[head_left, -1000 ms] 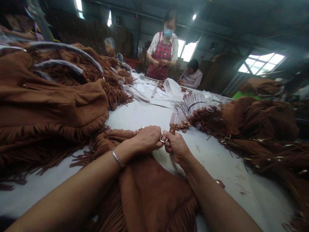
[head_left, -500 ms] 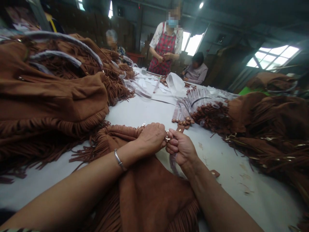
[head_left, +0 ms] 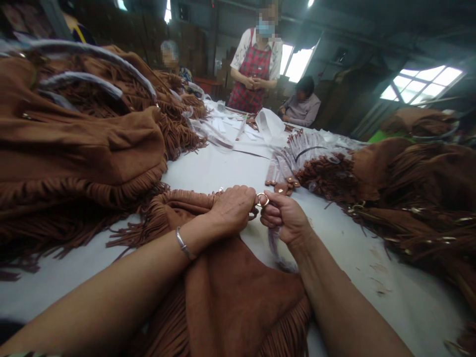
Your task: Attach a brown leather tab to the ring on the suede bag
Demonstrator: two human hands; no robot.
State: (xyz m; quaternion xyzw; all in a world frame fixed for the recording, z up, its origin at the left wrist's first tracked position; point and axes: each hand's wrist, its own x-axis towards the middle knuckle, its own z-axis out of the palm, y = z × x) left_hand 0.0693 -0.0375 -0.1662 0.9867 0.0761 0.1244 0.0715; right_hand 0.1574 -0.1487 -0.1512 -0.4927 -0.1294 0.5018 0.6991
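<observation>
A brown fringed suede bag [head_left: 245,297] lies before me on the white table, its upper edge at my left hand. My left hand [head_left: 234,206], a silver bangle at its wrist, is closed on the bag's edge close to a gold-coloured metal ring [head_left: 263,199]. From the right, my right hand [head_left: 284,215] pinches at the same ring with thumb and forefinger. Its other fingers are curled around a plastic-wrapped strap [head_left: 275,248], which hangs below it to the table. Just beyond the ring lies a brown strap end with a stud [head_left: 280,190]. How the ring joins bag and strap is hidden by my fingers.
Brown fringed bags [head_left: 82,144] with wrapped handles are heaped at the left. More brown bags [head_left: 416,173] lie at the right. A bundle of plastic-wrapped straps [head_left: 308,153] sits between. Across the white table [head_left: 215,168] a person in a checked apron [head_left: 253,74] stands; others sit nearby.
My right hand has moved slightly right and away from my left, and the ring between them shows more fully. My left hand stays almost in place. The bag has barely shifted.
</observation>
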